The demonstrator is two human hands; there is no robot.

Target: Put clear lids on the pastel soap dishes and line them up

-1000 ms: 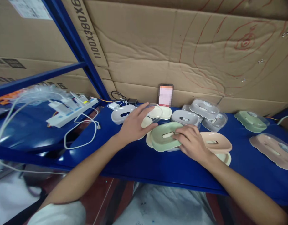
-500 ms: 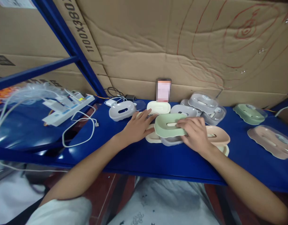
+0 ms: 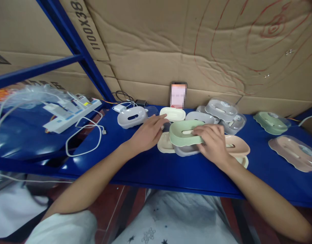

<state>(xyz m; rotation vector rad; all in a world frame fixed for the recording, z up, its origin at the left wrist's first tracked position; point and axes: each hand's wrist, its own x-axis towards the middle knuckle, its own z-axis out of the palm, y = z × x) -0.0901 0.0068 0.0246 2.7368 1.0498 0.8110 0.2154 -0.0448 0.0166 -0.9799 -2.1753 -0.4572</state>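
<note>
My right hand (image 3: 212, 140) grips the right end of a light green soap dish (image 3: 185, 134), its fingers over the rim. Through the slot of that dish a white strip shows. Beneath it lies a grey soap dish (image 3: 186, 151), mostly covered. My left hand (image 3: 148, 134) hovers palm down with fingers stretched out, close to a clear plastic piece (image 3: 167, 126) that is partly hidden. Behind its fingertips sits a cream soap dish (image 3: 172, 114), and below them a cream tray (image 3: 166, 145). A peach soap dish (image 3: 238, 145) rests right of my right hand.
A grey dish (image 3: 132, 118) stands at left, another grey one (image 3: 200, 117) behind the green dish. Clear-lidded boxes (image 3: 220, 110) are stacked at back right; green (image 3: 270, 122) and pink (image 3: 293, 152) ones lie farther right. A phone (image 3: 178, 95) leans on cardboard. A power strip (image 3: 72, 115) trails cables.
My left hand's fingers have swung from a spread pose to pointing right, nearer the clear piece. My right hand stays on the green soap dish. The view has shifted slightly.
</note>
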